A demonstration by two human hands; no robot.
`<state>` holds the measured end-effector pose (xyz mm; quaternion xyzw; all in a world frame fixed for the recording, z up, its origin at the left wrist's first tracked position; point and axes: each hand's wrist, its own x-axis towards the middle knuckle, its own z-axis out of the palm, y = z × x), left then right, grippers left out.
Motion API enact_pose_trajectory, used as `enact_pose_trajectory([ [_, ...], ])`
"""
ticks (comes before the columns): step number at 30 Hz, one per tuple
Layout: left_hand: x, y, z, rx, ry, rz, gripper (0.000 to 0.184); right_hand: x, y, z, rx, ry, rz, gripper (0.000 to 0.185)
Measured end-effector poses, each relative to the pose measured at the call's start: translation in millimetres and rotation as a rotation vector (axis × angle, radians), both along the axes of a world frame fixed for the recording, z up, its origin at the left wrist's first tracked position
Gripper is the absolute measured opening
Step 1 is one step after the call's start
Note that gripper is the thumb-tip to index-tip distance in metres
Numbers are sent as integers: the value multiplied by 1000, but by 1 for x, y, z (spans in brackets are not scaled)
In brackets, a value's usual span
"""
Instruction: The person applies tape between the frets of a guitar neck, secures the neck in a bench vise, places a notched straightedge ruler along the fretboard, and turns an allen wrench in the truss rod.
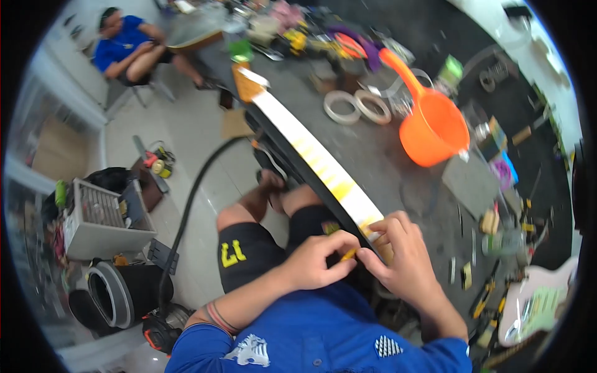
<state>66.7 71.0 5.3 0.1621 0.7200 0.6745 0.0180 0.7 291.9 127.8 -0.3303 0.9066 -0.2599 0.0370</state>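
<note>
A guitar neck (311,154) lies slantwise across my lap along the bench edge. Its face is covered in white with yellow patches, and the wooden headstock (247,84) points away from me. Close to the near end, my left hand (323,260) pinches a small yellow piece (349,254) whose kind I cannot make out. Opposite it, my right hand (398,252) is curled over the near end of the neck, fingertips on the face, thumb close to the yellow piece. Part of that end is hidden by the right hand.
On the bench (398,186) are an orange dipper (433,127), tape rolls (341,107), a flat grey plate (471,183) and a pink guitar body (538,304). A black hose (196,193) runs at left to a vacuum (165,326). Another person (130,46) sits at the far left.
</note>
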Motion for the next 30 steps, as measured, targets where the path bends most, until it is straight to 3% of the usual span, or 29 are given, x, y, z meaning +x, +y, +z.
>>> enact_pose_trajectory([
  [2, -3, 2, 15, -147, 334, 50, 35, 4, 6, 22, -43, -703, -82, 44],
  [7, -5, 7, 22, -262, 510, -41, 58, 5, 22, -8, -219, -909, 21, 20],
  [10, -12, 14, 27, -227, 503, -6, 54, -1, 28, -9, -306, -1031, -15, 15],
  [14, -19, 14, 35, -203, 371, -45, 65, -20, 42, -7, -346, -1078, 13, 14],
  [18, -19, 11, 41, -240, -44, -109, 41, -43, 53, -19, -452, -1029, -143, 12],
  [19, -20, 11, 41, -309, -177, -148, 26, -49, 53, -16, -476, -1067, -198, 14],
  [22, -19, 20, 31, -158, -408, -111, 25, -64, 59, -29, -447, -958, -217, 19],
  [23, -18, 24, 25, -137, -313, -76, 31, -67, 60, -32, -434, -931, -217, 20],
  [26, -19, 33, 30, -65, -385, -32, 26, -71, 62, -42, -388, -844, -221, 21],
  [30, -21, 42, 36, 67, -527, 85, 7, -75, 63, -49, -332, -772, -251, 21],
])
